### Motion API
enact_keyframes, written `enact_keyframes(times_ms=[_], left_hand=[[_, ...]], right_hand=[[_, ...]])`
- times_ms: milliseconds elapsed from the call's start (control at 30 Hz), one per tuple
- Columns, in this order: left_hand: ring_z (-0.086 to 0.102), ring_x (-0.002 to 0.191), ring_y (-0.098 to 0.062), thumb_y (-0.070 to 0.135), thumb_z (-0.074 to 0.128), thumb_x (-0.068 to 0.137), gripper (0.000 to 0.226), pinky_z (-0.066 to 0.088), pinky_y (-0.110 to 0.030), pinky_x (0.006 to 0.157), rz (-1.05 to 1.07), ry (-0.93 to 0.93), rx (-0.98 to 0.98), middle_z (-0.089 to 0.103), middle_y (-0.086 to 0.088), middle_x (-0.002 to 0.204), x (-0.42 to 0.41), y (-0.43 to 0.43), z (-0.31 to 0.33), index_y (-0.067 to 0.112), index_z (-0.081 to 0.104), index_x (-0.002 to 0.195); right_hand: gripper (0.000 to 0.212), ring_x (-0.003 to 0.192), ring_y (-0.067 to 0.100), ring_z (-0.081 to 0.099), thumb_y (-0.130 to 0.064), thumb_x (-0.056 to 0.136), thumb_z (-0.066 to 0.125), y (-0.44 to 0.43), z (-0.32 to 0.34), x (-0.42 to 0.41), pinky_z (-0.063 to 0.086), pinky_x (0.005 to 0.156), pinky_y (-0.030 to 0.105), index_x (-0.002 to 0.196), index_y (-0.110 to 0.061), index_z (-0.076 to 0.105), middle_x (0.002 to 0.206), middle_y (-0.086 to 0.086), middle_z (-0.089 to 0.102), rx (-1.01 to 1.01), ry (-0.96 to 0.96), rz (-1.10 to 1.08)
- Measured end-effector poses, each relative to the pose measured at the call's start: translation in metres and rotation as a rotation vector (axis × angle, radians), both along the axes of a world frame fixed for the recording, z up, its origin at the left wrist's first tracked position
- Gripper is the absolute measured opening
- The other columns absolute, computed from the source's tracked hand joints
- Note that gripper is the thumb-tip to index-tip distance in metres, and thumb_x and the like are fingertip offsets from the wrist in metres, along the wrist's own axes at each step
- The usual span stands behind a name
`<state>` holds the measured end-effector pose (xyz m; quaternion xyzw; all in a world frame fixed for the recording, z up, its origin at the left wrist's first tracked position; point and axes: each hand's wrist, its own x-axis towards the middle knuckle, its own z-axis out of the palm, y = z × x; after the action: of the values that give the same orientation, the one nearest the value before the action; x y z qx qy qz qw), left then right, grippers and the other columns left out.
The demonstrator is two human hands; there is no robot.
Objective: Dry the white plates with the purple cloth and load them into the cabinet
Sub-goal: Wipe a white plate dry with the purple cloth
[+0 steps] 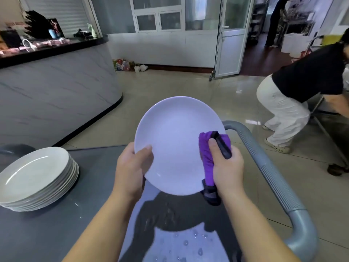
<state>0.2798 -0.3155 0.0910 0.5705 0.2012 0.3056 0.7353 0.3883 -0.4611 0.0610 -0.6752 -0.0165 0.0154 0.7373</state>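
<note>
A white plate [175, 146] held tilted above a grey cart top [56, 233].
The left hand [130, 171] grips its left rim, thumb on the face; the right hand [226, 169] pinches a purple cloth [206, 157] against its right edge. A stack of white plates [37, 178] rests on the cart, well left.

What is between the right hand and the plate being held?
The purple cloth. The right hand grips it, thumb on top, against the right edge of the white plate. The head view shows this.
</note>
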Motion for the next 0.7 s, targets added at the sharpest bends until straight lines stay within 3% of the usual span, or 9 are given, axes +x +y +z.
enact_keyframes(times_ms=[67,167,267,367,433,567,700], left_hand=[[0.069,0.098,-0.031,0.03,0.059,0.079,0.042,0.053,-0.042,0.081,-0.125,0.011,-0.032,0.072,-0.009,0.109,-0.003,0.005,-0.003,0.008,0.064,0.114],[0.071,0.094,-0.03,0.038,0.061,0.076,0.031,0.053,-0.048,0.086,0.009,0.038,-0.034,0.075,-0.005,0.098,0.001,0.003,-0.005,0.017,0.074,0.093],[0.071,0.074,-0.017,0.036,0.066,0.084,0.021,0.056,-0.042,0.075,0.206,0.051,0.084,0.075,0.007,0.076,0.01,-0.003,-0.002,0.023,0.075,0.07],[0.069,0.071,-0.006,0.025,0.057,0.096,0.019,0.053,-0.027,0.064,0.306,-0.009,0.095,0.072,0.016,0.071,0.016,-0.012,0.003,0.024,0.068,0.081],[0.069,0.075,-0.003,0.026,0.054,0.098,0.019,0.053,-0.021,0.065,0.338,-0.033,0.091,0.073,0.018,0.074,0.017,-0.015,0.003,0.026,0.066,0.084],[0.066,0.066,0.004,0.028,0.051,0.099,0.022,0.049,-0.014,0.059,0.396,0.002,0.075,0.069,0.022,0.067,0.012,-0.006,-0.004,0.025,0.064,0.082],[0.064,0.065,0.005,0.036,0.047,0.1,0.028,0.048,-0.021,0.063,0.386,0.087,0.098,0.069,0.024,0.067,0.0,0.004,-0.007,0.029,0.064,0.08]], right_hand=[[0.025,0.078,0.008,0.066,-0.038,0.082,0.073,-0.009,0.01,0.011,0.047,0.066,0.02,0.097,-0.019,0.065,0.085,-0.008,0.07,-0.049,-0.117,0.074],[0.024,0.076,-0.002,0.064,-0.031,0.082,0.074,-0.01,0.015,0.016,0.045,0.064,0.009,0.1,-0.018,0.065,0.086,-0.011,0.069,-0.07,-0.213,0.096],[0.025,0.079,0.0,0.064,-0.038,0.084,0.07,0.004,0.008,0.007,0.048,0.071,0.019,0.1,-0.02,0.062,0.088,-0.011,0.068,0.011,-0.124,-0.01],[0.038,0.091,0.014,0.064,-0.053,0.084,0.062,0.023,-0.006,-0.014,0.05,0.083,0.035,0.105,-0.021,0.056,0.096,-0.006,0.067,0.075,0.076,-0.054],[0.039,0.09,0.016,0.064,-0.055,0.086,0.06,0.027,-0.013,-0.021,0.05,0.082,0.035,0.106,-0.021,0.054,0.094,-0.008,0.066,0.046,0.128,0.009],[0.026,0.081,0.012,0.065,-0.045,0.083,0.069,0.011,-0.019,-0.013,0.049,0.072,0.029,0.095,-0.023,0.06,0.084,-0.009,0.068,-0.137,0.001,0.148],[0.023,0.089,0.009,0.064,-0.034,0.087,0.068,-0.005,-0.013,-0.007,0.045,0.074,0.027,0.105,-0.023,0.059,0.091,-0.014,0.066,-0.211,-0.105,0.037]])
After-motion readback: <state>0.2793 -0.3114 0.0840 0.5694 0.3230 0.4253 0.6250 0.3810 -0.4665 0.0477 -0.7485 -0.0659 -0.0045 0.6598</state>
